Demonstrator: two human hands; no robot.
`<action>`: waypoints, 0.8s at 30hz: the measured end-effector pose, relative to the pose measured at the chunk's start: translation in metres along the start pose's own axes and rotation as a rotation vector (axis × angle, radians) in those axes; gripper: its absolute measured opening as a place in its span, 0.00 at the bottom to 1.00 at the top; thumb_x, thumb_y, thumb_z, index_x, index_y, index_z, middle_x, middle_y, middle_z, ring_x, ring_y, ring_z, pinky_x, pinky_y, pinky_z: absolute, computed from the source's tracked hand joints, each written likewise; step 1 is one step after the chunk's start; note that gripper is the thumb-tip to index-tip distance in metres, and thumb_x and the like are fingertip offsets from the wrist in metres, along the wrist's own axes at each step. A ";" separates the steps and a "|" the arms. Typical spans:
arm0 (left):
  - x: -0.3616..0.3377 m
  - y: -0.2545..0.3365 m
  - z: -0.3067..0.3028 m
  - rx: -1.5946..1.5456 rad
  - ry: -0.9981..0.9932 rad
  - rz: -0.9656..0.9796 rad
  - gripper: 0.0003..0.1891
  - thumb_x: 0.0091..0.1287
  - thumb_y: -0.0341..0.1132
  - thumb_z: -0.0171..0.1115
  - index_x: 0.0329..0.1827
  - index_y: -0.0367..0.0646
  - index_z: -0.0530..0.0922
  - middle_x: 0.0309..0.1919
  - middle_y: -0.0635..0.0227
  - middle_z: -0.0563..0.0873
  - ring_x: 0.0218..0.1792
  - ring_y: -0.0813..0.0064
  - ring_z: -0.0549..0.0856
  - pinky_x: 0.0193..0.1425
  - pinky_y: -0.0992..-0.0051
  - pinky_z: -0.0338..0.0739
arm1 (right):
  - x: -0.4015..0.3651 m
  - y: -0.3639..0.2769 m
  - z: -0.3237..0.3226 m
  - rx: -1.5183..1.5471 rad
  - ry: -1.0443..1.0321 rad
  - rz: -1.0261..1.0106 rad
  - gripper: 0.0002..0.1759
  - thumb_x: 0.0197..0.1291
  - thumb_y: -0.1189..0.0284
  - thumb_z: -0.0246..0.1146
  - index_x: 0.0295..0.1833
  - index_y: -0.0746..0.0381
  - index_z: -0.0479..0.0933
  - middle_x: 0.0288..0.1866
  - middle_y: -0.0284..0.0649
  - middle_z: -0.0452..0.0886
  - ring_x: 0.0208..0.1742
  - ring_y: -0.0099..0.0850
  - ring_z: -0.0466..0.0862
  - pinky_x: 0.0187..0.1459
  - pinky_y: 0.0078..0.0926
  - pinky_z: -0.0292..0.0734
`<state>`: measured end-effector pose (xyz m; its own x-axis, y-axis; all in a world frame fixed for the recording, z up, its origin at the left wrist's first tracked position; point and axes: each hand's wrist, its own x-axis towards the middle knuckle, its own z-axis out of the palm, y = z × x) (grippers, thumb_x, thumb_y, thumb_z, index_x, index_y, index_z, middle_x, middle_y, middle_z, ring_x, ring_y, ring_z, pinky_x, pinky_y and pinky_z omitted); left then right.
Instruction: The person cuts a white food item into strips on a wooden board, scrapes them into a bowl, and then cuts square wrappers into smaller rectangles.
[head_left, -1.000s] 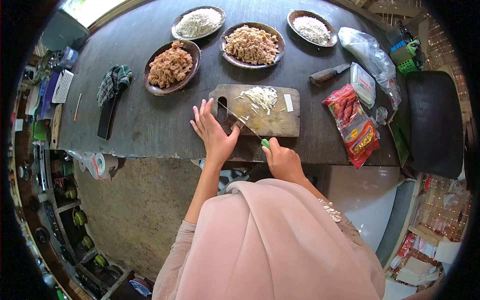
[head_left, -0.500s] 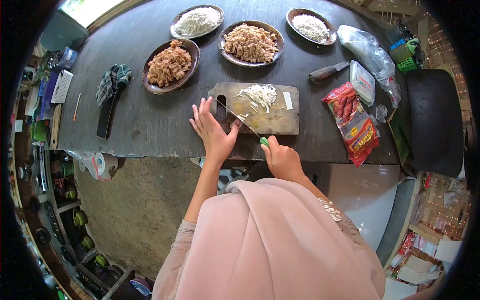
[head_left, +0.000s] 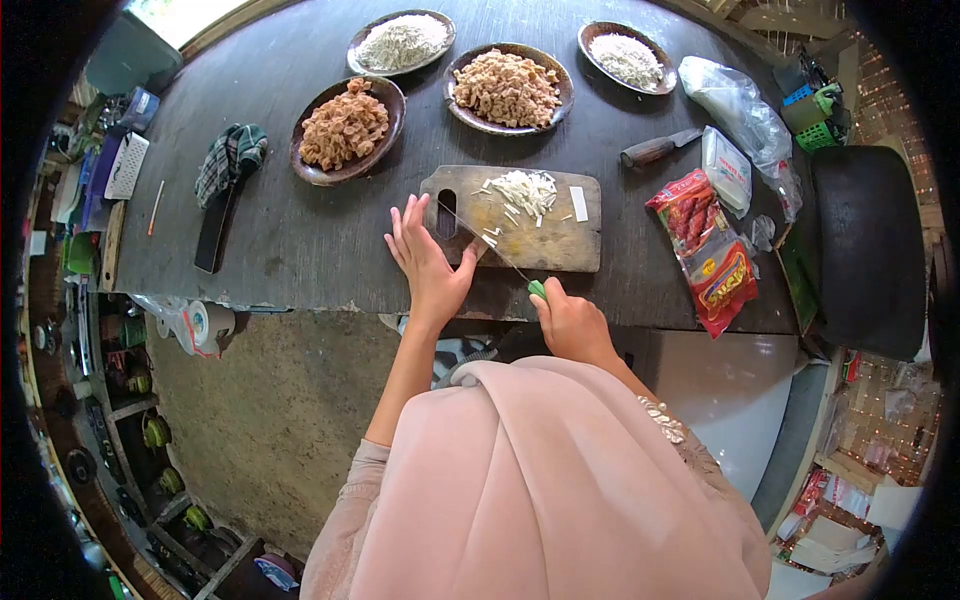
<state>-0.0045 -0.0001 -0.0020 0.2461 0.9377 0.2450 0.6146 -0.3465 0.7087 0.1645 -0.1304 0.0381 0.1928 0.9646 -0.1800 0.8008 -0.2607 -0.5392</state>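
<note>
R hand (head_left: 572, 325) eased back slightly, closed on knife (head_left: 490, 248); L hand (head_left: 428, 262) open flat at cutting board (head_left: 555, 245) edge; looks mid-slicing, next cut: keep your thumb off blade.

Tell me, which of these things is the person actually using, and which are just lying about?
In use: right hand, green-handled knife, left hand, cutting board, white strips.
Lying about: wooden-handled knife, red packet, checked cloth, plastic bag, dishes of food.
</note>
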 end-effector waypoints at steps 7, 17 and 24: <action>0.000 0.001 -0.001 0.004 -0.002 0.002 0.48 0.60 0.37 0.74 0.81 0.47 0.53 0.80 0.52 0.58 0.83 0.41 0.47 0.82 0.38 0.33 | 0.007 -0.001 -0.002 0.019 0.040 -0.029 0.15 0.76 0.60 0.56 0.45 0.61 0.67 0.25 0.55 0.83 0.29 0.58 0.85 0.29 0.57 0.79; 0.000 0.002 -0.001 -0.019 -0.003 -0.005 0.49 0.60 0.39 0.75 0.81 0.46 0.52 0.81 0.52 0.57 0.83 0.41 0.46 0.82 0.37 0.33 | 0.005 -0.001 0.009 -0.010 0.057 -0.034 0.15 0.76 0.60 0.56 0.45 0.61 0.67 0.24 0.53 0.83 0.28 0.58 0.85 0.28 0.57 0.79; 0.001 0.003 -0.002 -0.002 0.001 -0.011 0.49 0.60 0.38 0.75 0.81 0.46 0.52 0.80 0.53 0.57 0.84 0.42 0.46 0.82 0.38 0.34 | -0.004 0.002 0.000 0.014 0.001 -0.029 0.15 0.76 0.59 0.55 0.45 0.61 0.67 0.25 0.54 0.83 0.29 0.59 0.85 0.29 0.58 0.78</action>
<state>-0.0045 -0.0005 0.0017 0.2381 0.9417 0.2378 0.6157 -0.3357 0.7129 0.1653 -0.1345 0.0382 0.1704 0.9718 -0.1631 0.7981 -0.2332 -0.5556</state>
